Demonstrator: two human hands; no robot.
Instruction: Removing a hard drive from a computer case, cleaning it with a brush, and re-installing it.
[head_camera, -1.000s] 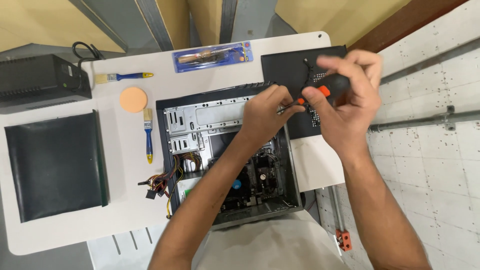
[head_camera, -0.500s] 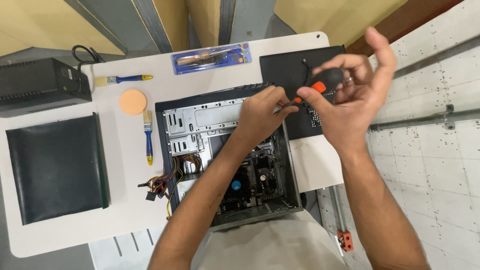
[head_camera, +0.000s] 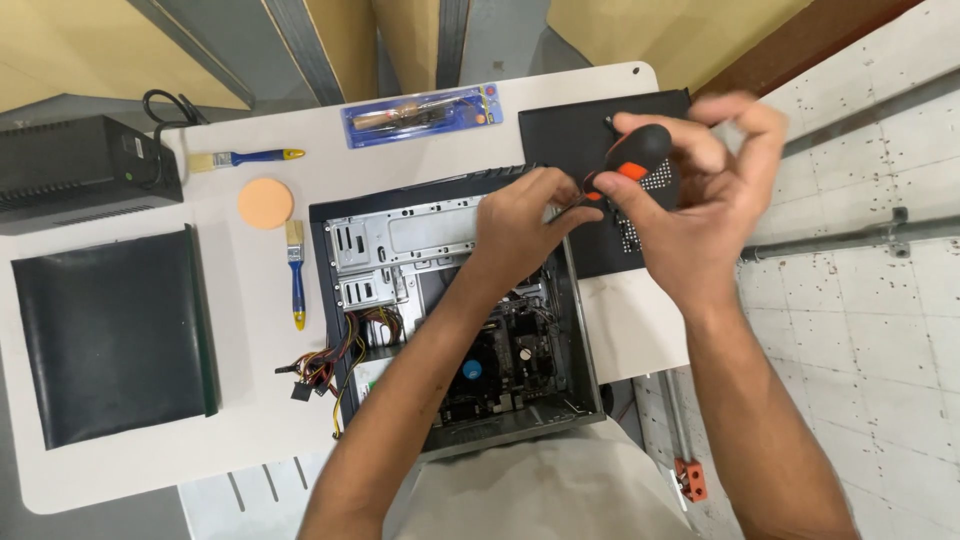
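Open computer case (head_camera: 455, 310) on the counter (head_camera: 250, 400): right hand (head_camera: 700, 190) fingers wrapped round the screwdriver (head_camera: 625, 165) at the case's upper right corner, left hand (head_camera: 525, 220) fingers pinching its shaft; a slip could likely gouge the circuit board (head_camera: 505, 360) inside the case.

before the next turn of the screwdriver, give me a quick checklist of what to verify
1. Right hand grips the black and orange screwdriver handle: ok.
2. Left hand steadies the shaft near the top right edge of the open computer case: ok, the fingers are at the shaft.
3. Tip seated in a screw: cannot tell, the left hand hides it.
4. Loose cable bundle out of the working area: ok, it spills over the case's left side.
5. Brushes, orange sponge and packaged tool out of the way: ok, on the white table, apart from the hands.
6. Removed black panel out of the way: not ok, it lies right under the right hand.
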